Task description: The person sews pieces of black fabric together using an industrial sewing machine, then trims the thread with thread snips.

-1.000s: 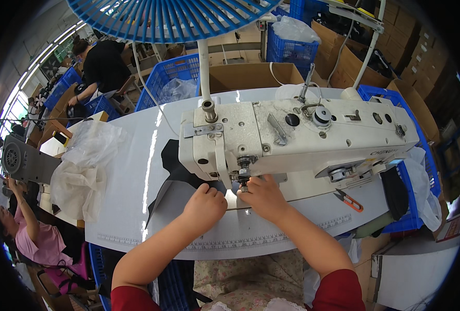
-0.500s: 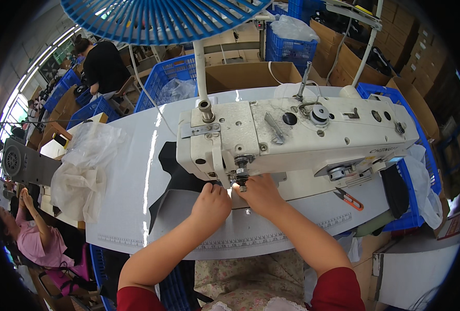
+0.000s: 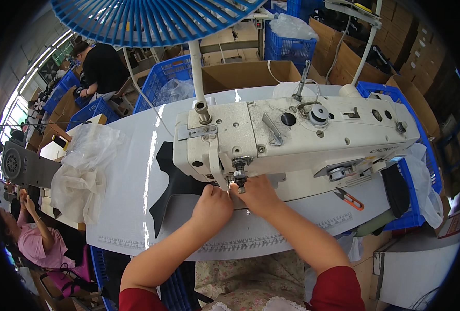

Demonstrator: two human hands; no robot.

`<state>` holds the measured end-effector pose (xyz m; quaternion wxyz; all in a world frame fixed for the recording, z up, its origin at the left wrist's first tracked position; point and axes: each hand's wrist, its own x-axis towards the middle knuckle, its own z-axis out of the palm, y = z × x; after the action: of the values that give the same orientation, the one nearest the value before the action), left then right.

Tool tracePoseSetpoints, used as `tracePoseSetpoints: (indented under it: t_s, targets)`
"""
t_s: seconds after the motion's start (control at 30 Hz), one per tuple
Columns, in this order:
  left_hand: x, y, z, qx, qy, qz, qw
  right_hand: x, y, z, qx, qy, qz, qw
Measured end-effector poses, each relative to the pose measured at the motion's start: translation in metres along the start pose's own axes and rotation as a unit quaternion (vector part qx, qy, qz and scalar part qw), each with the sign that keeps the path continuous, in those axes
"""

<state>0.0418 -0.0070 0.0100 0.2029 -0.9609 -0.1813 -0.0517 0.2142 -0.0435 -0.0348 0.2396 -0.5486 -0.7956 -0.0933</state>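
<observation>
A white sewing machine (image 3: pixel 292 127) stands across the table. Under the left end of its head lies a dark, shaped piece of fabric or leather (image 3: pixel 172 173), whose narrow tail spreads left over the tabletop. My left hand (image 3: pixel 214 206), fingers curled together, holds the near edge of this piece just left of the needle area. Close beside it, my right hand (image 3: pixel 258 194) is bent in under the head, with its fingertips partly behind the metal thread-tension knob (image 3: pixel 239 173). What those fingertips grip is hidden. The needle itself cannot be made out.
Orange-handled thread snips (image 3: pixel 350 199) lie right of my right forearm. A printed ruler (image 3: pixel 250 242) runs along the table's front edge. Crumpled clear plastic (image 3: pixel 82 173) sits at left, a blue crate (image 3: pixel 414 207) at right. A blue fan guard (image 3: pixel 157 20) hangs overhead. Two people are at left.
The dark piece has turned slightly, its tail tip shifting a little right and nearer me. My left hand has edged right, closer to my right hand. The view has shifted slightly.
</observation>
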Motion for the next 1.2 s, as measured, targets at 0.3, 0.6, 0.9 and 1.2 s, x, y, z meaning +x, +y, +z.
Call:
tracePoseSetpoints:
  t_s: [0.3, 0.6, 0.9, 1.2]
  targets:
    - [-0.013, -0.009, -0.001, 0.004, 0.089, -0.091, 0.992, 0.01, 0.02, -0.024, 0.166, 0.071, 0.084, 0.98]
    - [-0.013, 0.002, 0.002, -0.036, 0.072, -0.09, 0.993, 0.008, 0.022, -0.021, 0.131, 0.051, 0.08, 0.987]
    - [-0.007, 0.005, 0.006, -0.039, 0.082, -0.055, 0.994, 0.003, 0.021, -0.019, 0.161, -0.025, 0.062, 0.985]
    - [0.0, 0.004, 0.008, -0.034, 0.069, -0.064, 0.995, 0.003, 0.001, -0.02, -0.008, -0.039, 0.021, 0.999]
